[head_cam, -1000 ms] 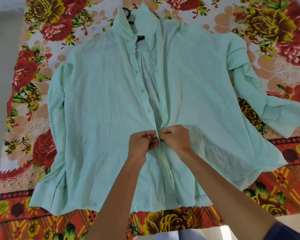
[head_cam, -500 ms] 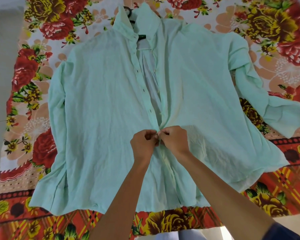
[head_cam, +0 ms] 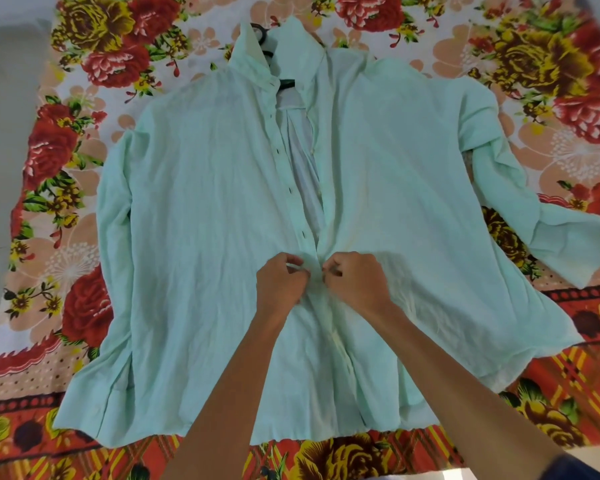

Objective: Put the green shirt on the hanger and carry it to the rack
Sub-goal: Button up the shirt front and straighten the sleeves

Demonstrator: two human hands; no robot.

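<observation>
Your left hand (head_cam: 280, 281) and right hand (head_cam: 355, 281) are each pinching a placket edge of the green shirt (head_cam: 201, 237), lying flat on the bedsheet (head_cam: 84, 39), hanger (head_cam: 267, 50) already inside at the far collar; buttoning and carrying are remaining.

The green shirt (head_cam: 201, 237) spreads across most of the floral bedsheet (head_cam: 84, 64), leaving bare sheet only around its edges. Both hands, left hand (head_cam: 279, 282) and right hand (head_cam: 355, 280), block the lower placket, while the black hanger (head_cam: 269, 51) hook lies at the collar.
</observation>
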